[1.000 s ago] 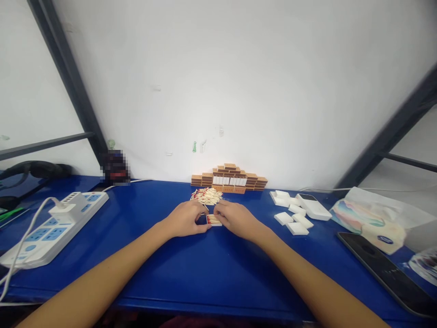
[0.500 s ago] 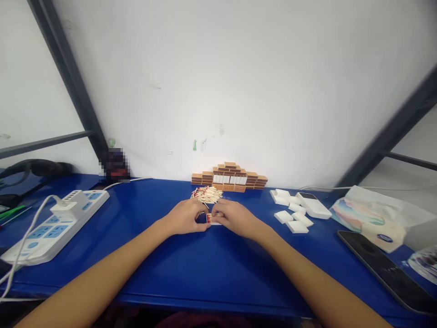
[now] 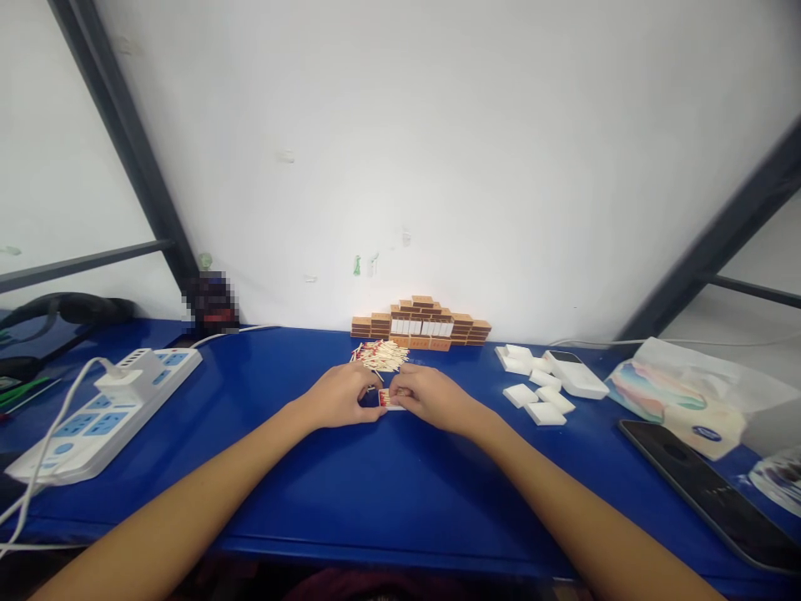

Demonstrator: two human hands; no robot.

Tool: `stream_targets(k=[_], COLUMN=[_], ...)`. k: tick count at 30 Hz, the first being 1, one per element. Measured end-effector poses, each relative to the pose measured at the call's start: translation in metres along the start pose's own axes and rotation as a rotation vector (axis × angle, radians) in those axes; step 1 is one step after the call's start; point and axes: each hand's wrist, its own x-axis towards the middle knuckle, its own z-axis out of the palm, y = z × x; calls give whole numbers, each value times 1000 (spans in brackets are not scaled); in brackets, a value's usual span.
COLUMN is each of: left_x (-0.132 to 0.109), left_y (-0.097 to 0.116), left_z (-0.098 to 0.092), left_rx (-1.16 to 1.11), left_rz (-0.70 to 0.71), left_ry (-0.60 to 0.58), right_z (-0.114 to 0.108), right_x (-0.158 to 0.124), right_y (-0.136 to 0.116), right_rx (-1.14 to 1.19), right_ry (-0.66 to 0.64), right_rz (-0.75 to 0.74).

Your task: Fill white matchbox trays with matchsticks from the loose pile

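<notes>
A small white matchbox tray [image 3: 393, 407] with red-headed matches [image 3: 384, 398] in it lies on the blue table between my hands. My left hand [image 3: 341, 397] curls round the tray's left end, thumb at the near corner and fingers at the far side. The fingers of my right hand [image 3: 431, 396] are pinched together over the tray's right part, on the match sticks; they hide that end. Just beyond my hands is a heap of loose matches [image 3: 380, 356], heads mostly to the left.
Stacked matchboxes [image 3: 420, 324] form a stepped wall at the back. Several white trays [image 3: 544, 412] lie to the right beside a white device [image 3: 574, 376], a tissue pack [image 3: 682, 409] and a black phone [image 3: 707, 492]. A power strip [image 3: 106, 426] with cables stands left.
Hardly anything differs. My right fingers have shifted very slightly over the tray, and the view has moved a touch. My left hand stays at the tray's left end.
</notes>
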Motion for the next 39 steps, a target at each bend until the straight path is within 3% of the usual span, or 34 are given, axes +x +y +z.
stream_targets(k=[24, 34, 39], left_x=[0, -1, -1], left_y=[-1, 1, 0], left_z=[-2, -5, -5], left_rx=[29, 20, 17], left_rz=[-30, -55, -76], left_ry=[21, 11, -42], right_z=[-9, -36, -35], right_x=[1, -3, -6], right_y=[7, 54, 72], right_rx=[-71, -256, -299], right_ry=[103, 364, 383], right_rz=[44, 291, 363])
